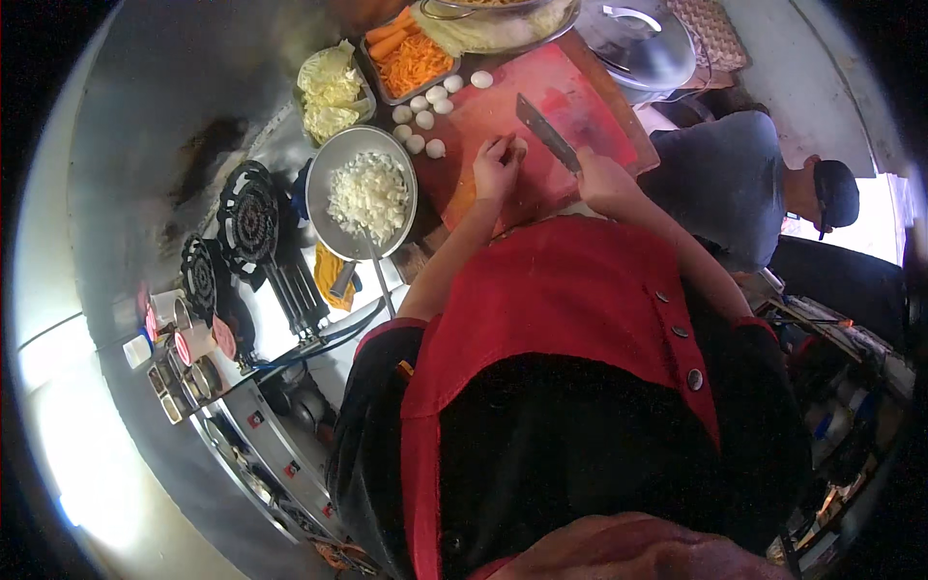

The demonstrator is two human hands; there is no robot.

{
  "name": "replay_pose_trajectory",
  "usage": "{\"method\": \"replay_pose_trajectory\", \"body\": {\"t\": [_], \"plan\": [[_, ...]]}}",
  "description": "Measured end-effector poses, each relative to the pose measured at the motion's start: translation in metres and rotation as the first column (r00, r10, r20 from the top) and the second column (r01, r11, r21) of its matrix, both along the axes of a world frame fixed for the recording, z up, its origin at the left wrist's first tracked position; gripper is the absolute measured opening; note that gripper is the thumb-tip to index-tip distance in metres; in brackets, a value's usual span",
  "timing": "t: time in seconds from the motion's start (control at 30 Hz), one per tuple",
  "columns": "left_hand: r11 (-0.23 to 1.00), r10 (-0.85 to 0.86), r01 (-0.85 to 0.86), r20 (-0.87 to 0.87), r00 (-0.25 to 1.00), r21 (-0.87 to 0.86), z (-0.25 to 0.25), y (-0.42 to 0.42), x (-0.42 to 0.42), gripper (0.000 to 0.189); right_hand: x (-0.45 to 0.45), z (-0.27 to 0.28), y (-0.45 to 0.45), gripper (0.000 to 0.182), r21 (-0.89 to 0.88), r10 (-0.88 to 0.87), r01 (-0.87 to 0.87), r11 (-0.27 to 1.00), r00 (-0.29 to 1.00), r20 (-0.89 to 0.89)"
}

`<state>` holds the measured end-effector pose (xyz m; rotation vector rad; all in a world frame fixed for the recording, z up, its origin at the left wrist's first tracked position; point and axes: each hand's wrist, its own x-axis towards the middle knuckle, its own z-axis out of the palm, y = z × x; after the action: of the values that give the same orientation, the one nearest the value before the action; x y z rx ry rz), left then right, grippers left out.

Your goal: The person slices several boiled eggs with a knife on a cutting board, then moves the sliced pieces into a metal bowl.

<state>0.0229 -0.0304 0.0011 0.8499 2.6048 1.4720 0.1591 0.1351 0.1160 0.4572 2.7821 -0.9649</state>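
A red cutting board lies in front of me, stained darker near its right side. In my right hand is a broad-bladed kitchen knife, its blade slanting up to the left over the board. The bent fingers of my left hand are at a small pale round food item, partly hidden by them, left of the blade. Several round white food items, like small eggs or mushrooms, lie loose along the board's upper left side. One more white item sits apart, farther right.
Left of the board stands a metal bowl of chopped white pieces, with a utensil handle across its rim. Shredded carrot and cabbage fill containers behind. Gas burners are farther left. A lidded cooker and another person are right.
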Motion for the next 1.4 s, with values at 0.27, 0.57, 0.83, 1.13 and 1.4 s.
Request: {"method": "replay_pose_trajectory", "body": {"t": [0.27,0.57,0.83,1.13,1.4], "plan": [[0.988,-0.07,0.057,0.091,0.993,0.142,-0.005,0.008,0.007,0.019,-0.022,0.012,-0.015,0.025,0.093,0.02,-0.035,0.995,0.987,0.16],[0.984,-0.036,0.02,0.093,0.995,0.174,0.0,0.01,0.012,0.015,-0.024,0.009,-0.02,0.023,0.075,0.069,-0.081,0.994,0.986,0.153],[0.989,-0.051,0.042,0.061,0.997,0.142,0.0,0.008,0.005,0.015,-0.042,-0.007,-0.019,0.022,0.048,0.088,-0.097,0.994,0.982,0.165],[0.997,-0.011,0.011,-0.004,1.0,0.073,-0.018,0.006,0.004,0.029,-0.042,-0.068,-0.034,0.024,0.032,0.012,-0.014,0.999,0.998,0.064],[0.972,-0.198,0.175,-0.151,0.968,-0.154,0.005,0.022,-0.006,0.027,-0.057,-0.062,0.004,0.02,0.05,-0.009,0.01,0.999,1.0,-0.023]]}}
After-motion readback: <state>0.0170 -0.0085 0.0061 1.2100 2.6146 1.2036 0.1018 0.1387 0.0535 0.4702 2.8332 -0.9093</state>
